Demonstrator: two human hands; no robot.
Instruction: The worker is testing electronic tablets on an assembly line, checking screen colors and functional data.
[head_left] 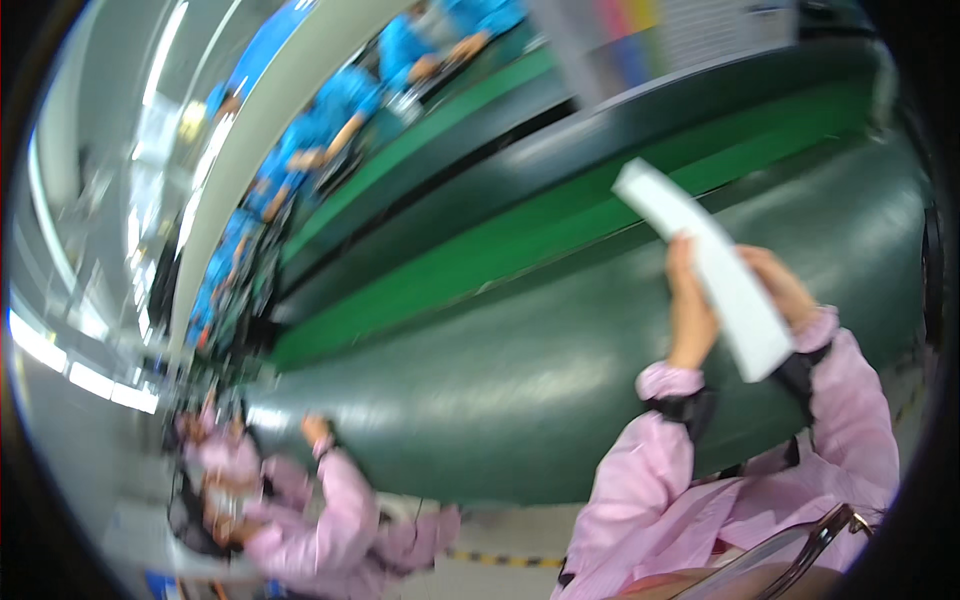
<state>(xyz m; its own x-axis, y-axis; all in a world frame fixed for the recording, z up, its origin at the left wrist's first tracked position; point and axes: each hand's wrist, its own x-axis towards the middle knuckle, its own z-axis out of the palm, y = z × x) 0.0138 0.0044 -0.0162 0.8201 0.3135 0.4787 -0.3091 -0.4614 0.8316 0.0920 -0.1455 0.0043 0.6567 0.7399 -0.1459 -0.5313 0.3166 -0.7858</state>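
Observation:
A long, narrow white piece, smooth and slightly curved in the picture, is held up at a slant over the green worktop. It could be a slim box or a folded card; which, I cannot tell. My left hand grips its left edge, with the fingers pointing up along it. On the opposite edge, my right hand holds it too, its fingers partly hidden behind the piece. The far end reaches over the bright green belt, while the near end comes close to my right wrist. Both wrists wear dark bands below pink sleeves.
The dark green worktop curves across in front of me. Beyond it runs a bright green belt, then a raised ledge with a colourful printed board. A person in pink works at the left; several people in blue line the far side.

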